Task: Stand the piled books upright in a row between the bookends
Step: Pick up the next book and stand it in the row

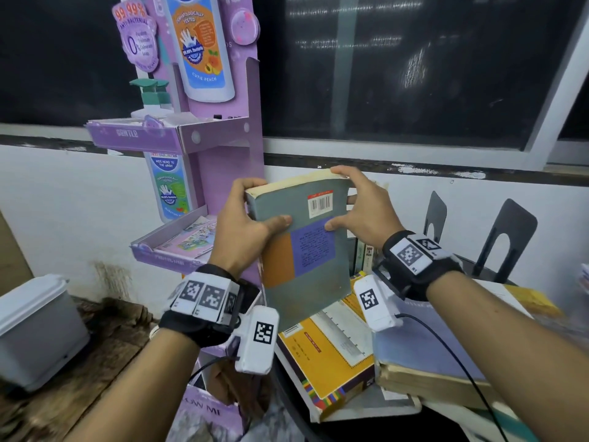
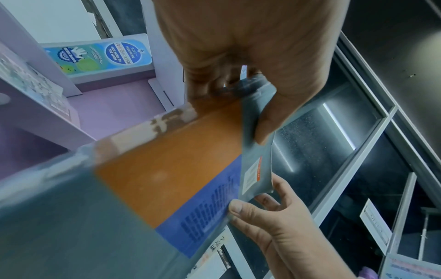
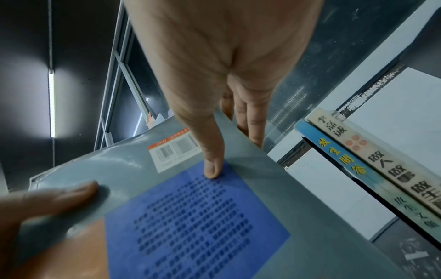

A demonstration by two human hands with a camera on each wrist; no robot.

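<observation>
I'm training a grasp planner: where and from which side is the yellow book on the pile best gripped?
The yellow book lies flat, its near corner overhanging the pile. Probably grip that free near-left edge from the front, thumb on the cover, fingers beneath; its right side abuts the lavender book.

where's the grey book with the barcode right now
In the head view the grey book is mid-frame, held in the air by the left hand and right hand, above the yellow book on the pile.
</observation>
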